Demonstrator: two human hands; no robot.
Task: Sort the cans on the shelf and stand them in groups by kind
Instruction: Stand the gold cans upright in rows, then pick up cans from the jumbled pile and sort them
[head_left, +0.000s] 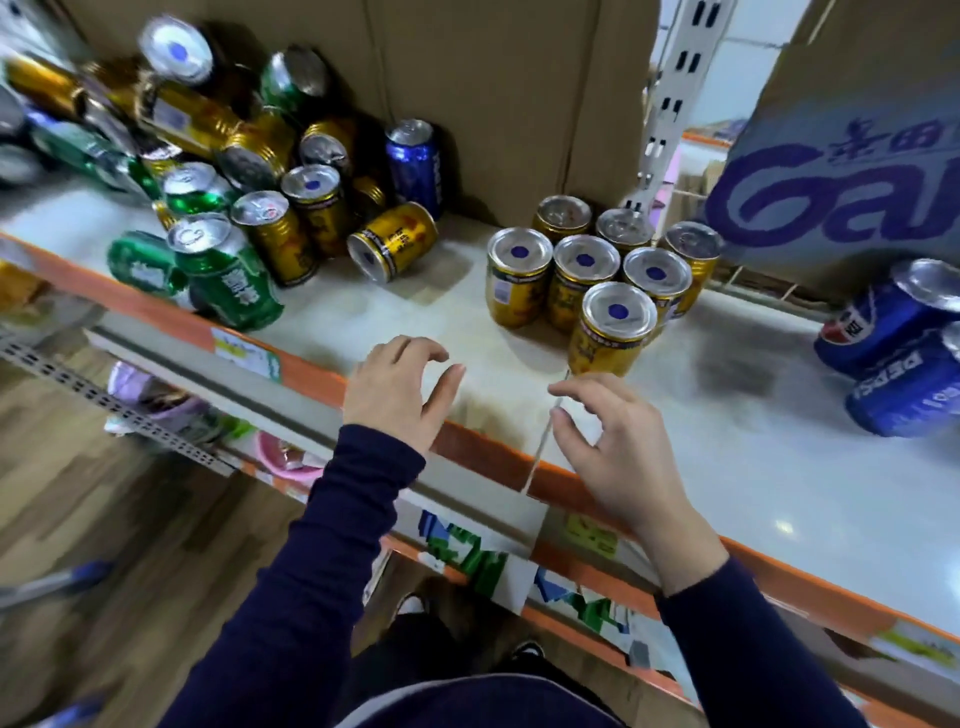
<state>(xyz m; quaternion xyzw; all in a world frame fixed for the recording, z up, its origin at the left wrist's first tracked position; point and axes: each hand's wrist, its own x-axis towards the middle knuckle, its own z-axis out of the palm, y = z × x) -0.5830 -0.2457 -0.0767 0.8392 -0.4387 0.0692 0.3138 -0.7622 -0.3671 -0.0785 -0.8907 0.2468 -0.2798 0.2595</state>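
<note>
1. Two bare hands in dark blue sleeves hover over the front edge of a pale shelf (363, 322) with an orange rim.
2. Left hand (395, 387): fingers loosely curled, its grip open and empty, above the shelf edge.
3. Right hand (608, 447): fingers also loosely curled, its grip empty, fingertips near the nearest gold can (613, 332) but not around it.
4. Seven cans make up the gold group (586, 270). They stand upright and packed together on the shelf, just beyond the right hand.
5. At the far left of the shelf lies a mixed pile (234, 156) of gold and green cans, some upright and some on their sides, against a cardboard box (493, 104).
6. Between the pile and the gold group, a fallen gold can (392, 241) lies on its side. An upright blue can (413, 161) stands just behind it.
7. At the far right, two tilted blue cans (883, 332) lean together, blurred, well apart from the gold group.
</note>
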